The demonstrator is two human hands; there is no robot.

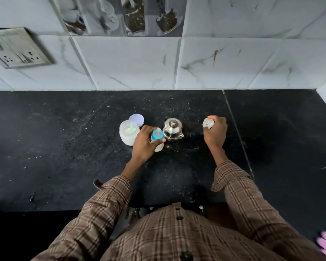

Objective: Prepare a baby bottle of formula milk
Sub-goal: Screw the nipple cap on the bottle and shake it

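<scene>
Now, baby bottle (158,138) in left hand (143,142).

Dim, soft light with faint shadows; wide-angle bending at the edges, and the switch plate (17,48) at upper left is blurred.

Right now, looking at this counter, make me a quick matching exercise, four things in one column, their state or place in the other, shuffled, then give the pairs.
Things:
1. baby bottle
2. steel pot
3. formula container
4. clear cap

States:
A. open, scoop inside, lid beside it
B. gripped by the left hand
C. held in the right hand
D. lidded, standing untouched between the hands

Pairs: 1-B, 2-D, 3-A, 4-C
</scene>
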